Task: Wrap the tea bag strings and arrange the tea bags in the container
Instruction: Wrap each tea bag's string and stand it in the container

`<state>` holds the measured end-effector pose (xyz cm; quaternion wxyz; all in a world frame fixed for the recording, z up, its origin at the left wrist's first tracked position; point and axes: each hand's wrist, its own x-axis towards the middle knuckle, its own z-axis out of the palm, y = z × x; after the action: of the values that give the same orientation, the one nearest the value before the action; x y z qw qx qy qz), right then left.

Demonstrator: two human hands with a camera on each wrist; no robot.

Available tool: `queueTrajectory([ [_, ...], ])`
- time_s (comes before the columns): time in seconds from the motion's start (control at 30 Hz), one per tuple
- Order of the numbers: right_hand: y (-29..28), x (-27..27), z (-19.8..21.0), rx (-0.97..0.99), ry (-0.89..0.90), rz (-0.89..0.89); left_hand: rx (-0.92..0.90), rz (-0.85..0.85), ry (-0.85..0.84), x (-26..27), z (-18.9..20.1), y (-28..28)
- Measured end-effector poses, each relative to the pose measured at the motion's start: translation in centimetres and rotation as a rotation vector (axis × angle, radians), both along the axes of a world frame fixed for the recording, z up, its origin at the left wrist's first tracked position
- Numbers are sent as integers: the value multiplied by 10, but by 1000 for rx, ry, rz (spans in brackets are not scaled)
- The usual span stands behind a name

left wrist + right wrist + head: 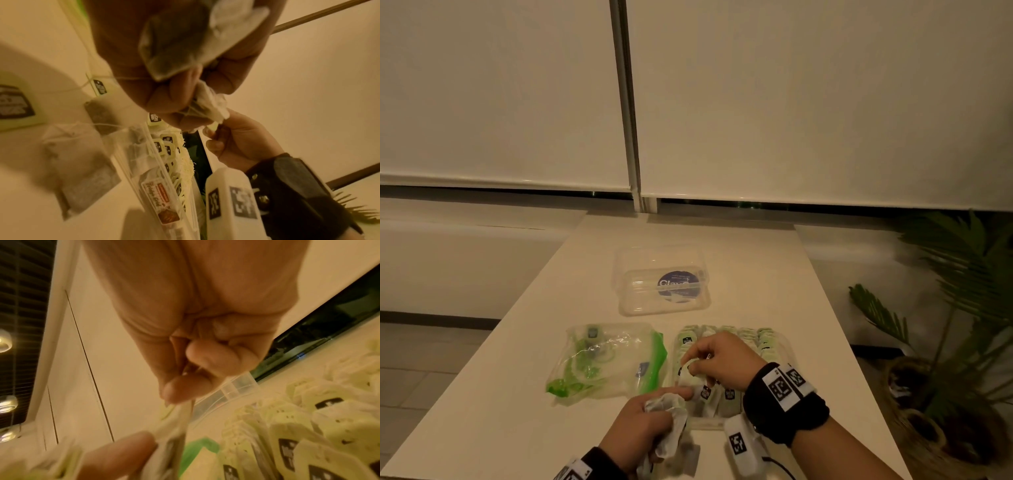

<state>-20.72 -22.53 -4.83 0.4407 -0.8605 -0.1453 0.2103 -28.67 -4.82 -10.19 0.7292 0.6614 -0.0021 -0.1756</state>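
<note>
A clear container (705, 424) at the table's near edge holds rows of tea bags (726, 399) with pale green tags. My left hand (654, 418) grips a bunch of white tea bags (669, 428) just left of the container's front corner. My right hand (693, 365) hovers over the container's left side and pinches a pale tea bag tag (690, 364) between thumb and forefinger. In the left wrist view the bunch (185, 40) fills my left hand (180, 100), with my right hand (213, 136) at its end. The right wrist view shows my right hand (185, 382) pinching the tag (180, 412).
The container's clear lid (661, 281) with a dark round label lies further back on the pale table (739, 246). A crumpled green and clear plastic bag (606, 359) lies left of the container. Loose tea bags (82, 170) lie on the table. A potted palm (945, 342) stands at right.
</note>
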Motion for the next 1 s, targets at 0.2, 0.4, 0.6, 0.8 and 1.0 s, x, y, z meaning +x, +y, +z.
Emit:
queueTrajectory([
  [0.2,9,-3,-6,124,50,-135,12,10,-2,-4,-3,2],
  [0.4,8,-6,-4,209,143,-20,37,-7,3,-8,0,4],
  [0.6,4,-2,4,322,195,-78,28,45,-28,-6,0,0],
  [0.8,5,-5,3,326,185,-84,-47,0,39,-13,3,0],
  [1.0,1,-7,-4,161,121,-91,-8,12,44,-12,-1,-2],
])
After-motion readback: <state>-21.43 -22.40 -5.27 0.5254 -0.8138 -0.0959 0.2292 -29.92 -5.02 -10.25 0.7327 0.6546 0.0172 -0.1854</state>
